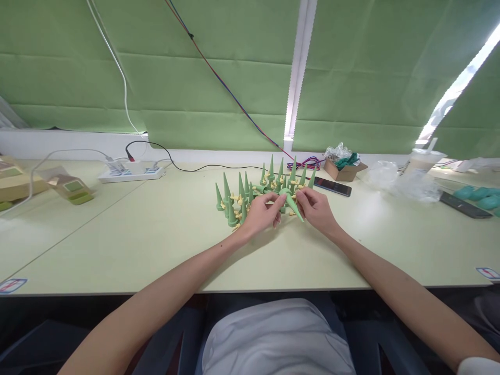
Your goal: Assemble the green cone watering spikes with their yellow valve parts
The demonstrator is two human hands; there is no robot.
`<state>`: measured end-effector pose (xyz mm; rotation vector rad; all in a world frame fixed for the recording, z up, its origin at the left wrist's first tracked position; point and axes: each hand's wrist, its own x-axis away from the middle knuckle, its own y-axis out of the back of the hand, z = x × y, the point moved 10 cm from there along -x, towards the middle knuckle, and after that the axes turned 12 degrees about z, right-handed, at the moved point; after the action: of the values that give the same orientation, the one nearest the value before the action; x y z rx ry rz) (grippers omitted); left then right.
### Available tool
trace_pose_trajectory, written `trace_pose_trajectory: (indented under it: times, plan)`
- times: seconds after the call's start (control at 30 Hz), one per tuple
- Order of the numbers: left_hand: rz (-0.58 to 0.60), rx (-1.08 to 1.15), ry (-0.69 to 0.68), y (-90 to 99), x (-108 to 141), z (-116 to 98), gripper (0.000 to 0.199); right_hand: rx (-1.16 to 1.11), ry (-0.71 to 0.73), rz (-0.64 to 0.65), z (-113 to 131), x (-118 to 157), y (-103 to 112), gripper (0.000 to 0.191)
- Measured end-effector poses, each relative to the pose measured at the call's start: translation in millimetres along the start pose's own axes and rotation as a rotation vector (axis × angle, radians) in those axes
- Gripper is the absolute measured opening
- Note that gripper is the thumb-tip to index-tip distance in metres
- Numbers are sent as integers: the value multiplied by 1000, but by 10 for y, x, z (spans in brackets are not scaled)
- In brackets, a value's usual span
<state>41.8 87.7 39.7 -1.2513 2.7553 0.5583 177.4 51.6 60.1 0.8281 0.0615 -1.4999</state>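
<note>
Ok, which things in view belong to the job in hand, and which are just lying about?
Seem part of the job:
held green cone
standing green cones
small yellow pieces

Apparently just lying about:
phone
power strip
cardboard box
cup with straw

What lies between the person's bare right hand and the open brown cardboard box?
A flat black smartphone lies between the right hand and the cardboard box, as the head view shows.
</note>
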Motion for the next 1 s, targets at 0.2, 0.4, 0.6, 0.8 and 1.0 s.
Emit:
trace_pose_trajectory:
  times: [0.2,0.4,0.6,0.8,1.0]
  plan:
    - [-8,58,-45,60,-41,-63,42,-10,1,19,31,4,-27,41]
    - [71,201,-64,41,-81,-105,43,-23,6,17,41,14,-64,39]
    - [76,188,-99,76,-114,-64,44,-40,10,-25,-6,31,-85,39]
    - [-22,1,-131,149,-103,-97,39,-142,-1,-46,-71,27,-117,44]
    - [-135,-269,-378,131,26,-361,26,-329,-61,20,-146,3,-224,49]
